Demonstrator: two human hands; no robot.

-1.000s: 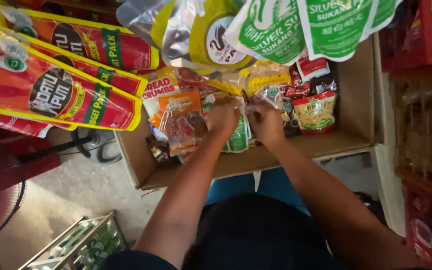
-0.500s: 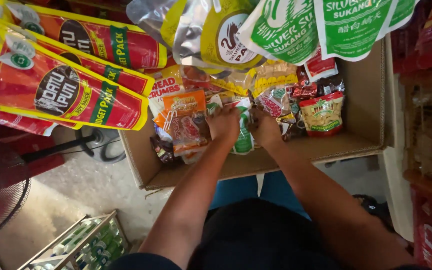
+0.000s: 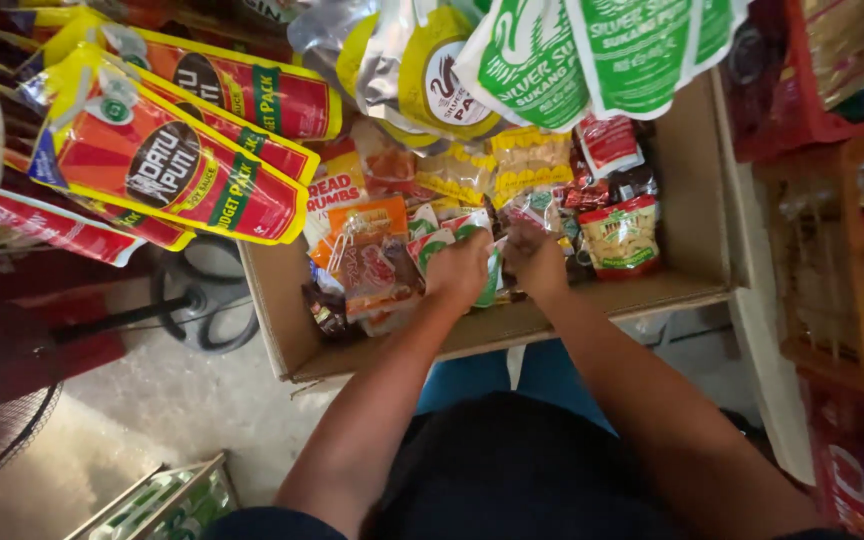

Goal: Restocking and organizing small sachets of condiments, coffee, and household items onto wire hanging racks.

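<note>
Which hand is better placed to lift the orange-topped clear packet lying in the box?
Left. The left hand rests right beside the orange-topped clear packet in the brown cardboard box; the right hand sits farther off, among the small sachets.

A small green-and-white sachet [image 3: 493,278] stands nearly upright among the packed goods in the open cardboard box [image 3: 697,180], near the box's front wall. The left hand [image 3: 460,268] covers its left side and the right hand [image 3: 535,260] closes on its right edge, so only a narrow strip of the packet shows between them.
</note>
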